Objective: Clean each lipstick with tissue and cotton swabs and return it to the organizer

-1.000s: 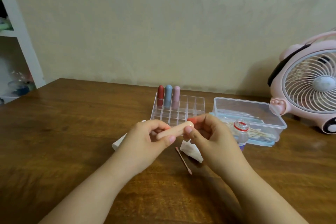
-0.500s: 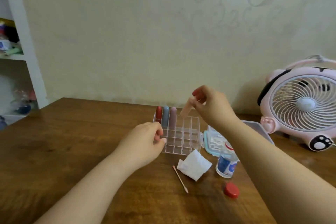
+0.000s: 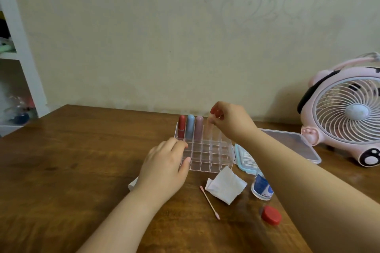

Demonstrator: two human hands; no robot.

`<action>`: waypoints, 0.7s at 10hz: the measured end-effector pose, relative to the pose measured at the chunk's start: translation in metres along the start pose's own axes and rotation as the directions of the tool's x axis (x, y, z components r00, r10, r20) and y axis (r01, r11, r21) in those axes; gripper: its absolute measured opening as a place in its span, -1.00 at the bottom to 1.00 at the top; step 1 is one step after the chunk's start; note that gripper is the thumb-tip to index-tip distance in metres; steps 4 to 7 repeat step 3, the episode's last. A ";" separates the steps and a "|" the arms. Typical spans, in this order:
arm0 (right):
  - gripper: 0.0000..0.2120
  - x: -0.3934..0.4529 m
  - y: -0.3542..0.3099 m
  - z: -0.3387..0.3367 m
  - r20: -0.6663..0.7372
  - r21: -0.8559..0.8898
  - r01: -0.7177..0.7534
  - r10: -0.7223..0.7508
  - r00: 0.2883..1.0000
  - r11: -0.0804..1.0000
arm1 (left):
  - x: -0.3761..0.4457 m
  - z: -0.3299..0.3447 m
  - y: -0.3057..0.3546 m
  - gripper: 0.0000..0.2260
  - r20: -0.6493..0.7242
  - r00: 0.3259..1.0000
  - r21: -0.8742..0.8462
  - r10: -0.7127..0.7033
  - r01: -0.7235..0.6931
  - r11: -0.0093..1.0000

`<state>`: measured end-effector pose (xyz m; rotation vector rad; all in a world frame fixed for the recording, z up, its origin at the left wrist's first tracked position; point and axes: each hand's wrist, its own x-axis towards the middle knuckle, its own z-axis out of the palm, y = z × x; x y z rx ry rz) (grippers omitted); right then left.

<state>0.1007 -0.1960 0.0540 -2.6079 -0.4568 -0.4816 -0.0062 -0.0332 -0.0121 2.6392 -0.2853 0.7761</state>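
A brown wooden counter (image 3: 72, 170) under a pale wall. At frame centre the right hand (image 3: 230, 121) pinches a blurred peach lipstick (image 3: 210, 127) over the clear organizer (image 3: 205, 150); the left hand (image 3: 164, 168) rests relaxed against it. Light, slick, rigid: probably best held at mid-barrel.

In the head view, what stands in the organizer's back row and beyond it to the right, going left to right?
Red lipstick → blue lipstick → pink lipstick → right hand lowering a blurred peach lipstick → clear lidded box → pink fan.

Red (image 3: 181, 126), blue (image 3: 190, 126), pink lipsticks (image 3: 199, 127); pink fan (image 3: 347, 109)
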 end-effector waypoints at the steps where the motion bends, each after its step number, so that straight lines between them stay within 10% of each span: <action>1: -0.81 0.000 -0.001 0.004 0.046 -0.019 -0.025 0.026 0.999 1.000 | 0.000 -0.003 -0.001 -0.68 0.005 1.000 -0.002 -0.023 0.023 1.000; 7: -0.65 -0.003 -0.002 -0.002 0.133 0.043 -0.089 0.082 0.988 0.995 | -0.002 -0.004 -0.002 -0.68 0.063 0.996 0.023 -0.057 0.055 0.998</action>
